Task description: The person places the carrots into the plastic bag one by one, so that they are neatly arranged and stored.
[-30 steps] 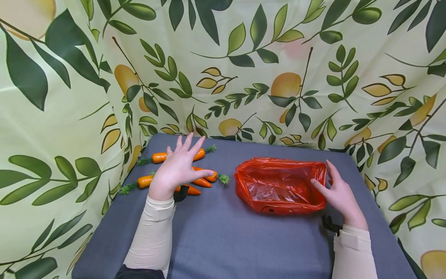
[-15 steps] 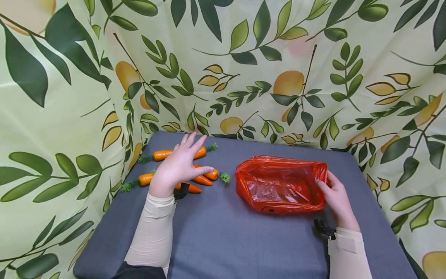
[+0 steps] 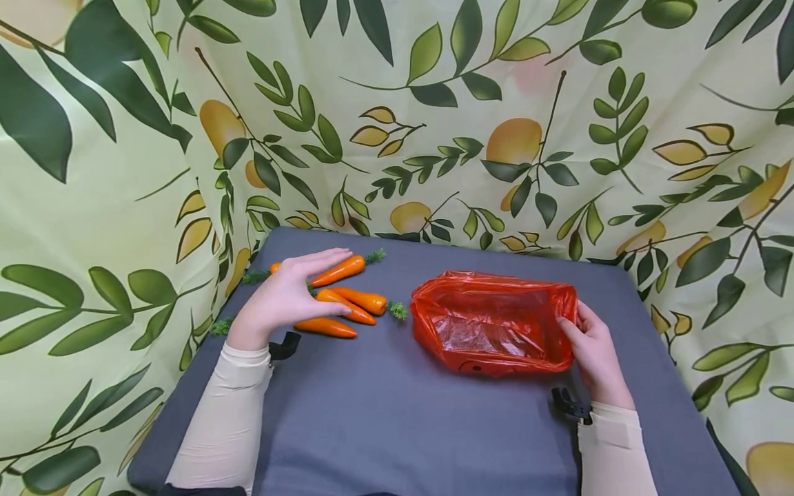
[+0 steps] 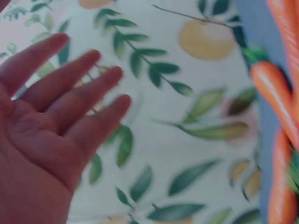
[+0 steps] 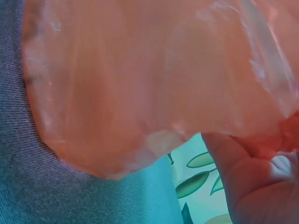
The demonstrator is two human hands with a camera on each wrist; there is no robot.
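Note:
My left hand point(image 3: 282, 296) hovers over several orange carrots point(image 3: 362, 300) with green tops, fingers extended and thumb apart, holding nothing. In the left wrist view the palm and straight fingers show, with carrots point(image 4: 273, 86) off at the right edge. On the right, a red plastic bag point(image 3: 490, 362) stands with its mouth spread wide and its inside visible. My right hand point(image 3: 598, 355) pinches the bag's right rim, thumb inside and the other fingers outside. The right wrist view shows the bag's wall point(image 5: 121, 93) close up beside the hand point(image 5: 257, 186).
A grey cloth-covered table point(image 3: 397, 427) lies under everything. Leaf- and fruit-patterned fabric point(image 3: 446, 124) hangs behind it and along both sides. Each wrist wears a black mount, such as the left one point(image 3: 285, 346).
My left hand has shifted left and lower over the carrots, its fingers turning toward the right. My right hand has moved in from beside the bag and taken hold of its rim.

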